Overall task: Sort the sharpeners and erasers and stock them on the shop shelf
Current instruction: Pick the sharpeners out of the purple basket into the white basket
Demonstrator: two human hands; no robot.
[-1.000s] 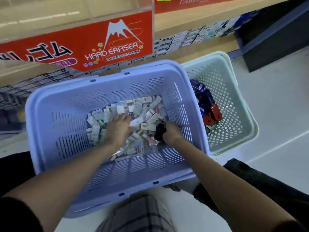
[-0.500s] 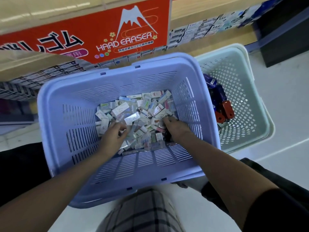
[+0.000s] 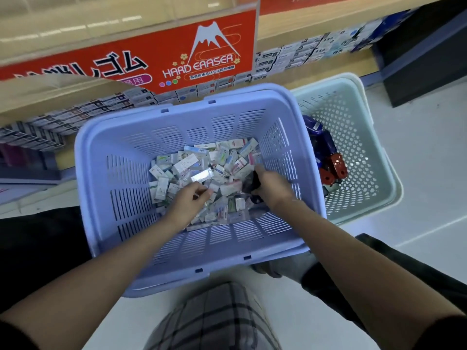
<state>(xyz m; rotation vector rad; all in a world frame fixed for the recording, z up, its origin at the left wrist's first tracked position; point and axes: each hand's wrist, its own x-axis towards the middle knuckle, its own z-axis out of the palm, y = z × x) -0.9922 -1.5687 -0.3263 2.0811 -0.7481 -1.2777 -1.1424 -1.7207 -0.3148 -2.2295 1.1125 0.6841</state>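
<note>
Lavender basket [image 3: 177,114] sits on the floor [image 3: 429,173] in front of the shop shelf [image 3: 303,27]. Its bottom is covered with a loose pile of small boxed erasers [image 3: 202,160], mostly white with coloured print.

Both hands are inside the basket, on the pile.
- Left hand [image 3: 188,202]: near-side middle of the pile, palm down, fingers [image 3: 202,192] curled onto the erasers. Can't tell if it actually holds one.
- Right hand [image 3: 274,185]: right side of the pile, next to the basket's right wall. It is closed around a dark item [image 3: 252,183], black and partly hidden by the hand. Could be a sharpener, too blurred to confirm.

Pale green basket [image 3: 366,117] stands just beside the lavender one on its right, rims touching or nearly so. It holds a few sharpeners [image 3: 328,157], dark blue and red, bunched against its left wall.

The shelf's lower tier carries rows of stacked eraser boxes [image 3: 290,56] running left to right behind both baskets. A red sign [image 3: 177,59] reading "HARD ERASER", with a mountain graphic, stands above them.

Checked fabric [image 3: 214,319] shows at the bottom centre, between the forearms.
</note>
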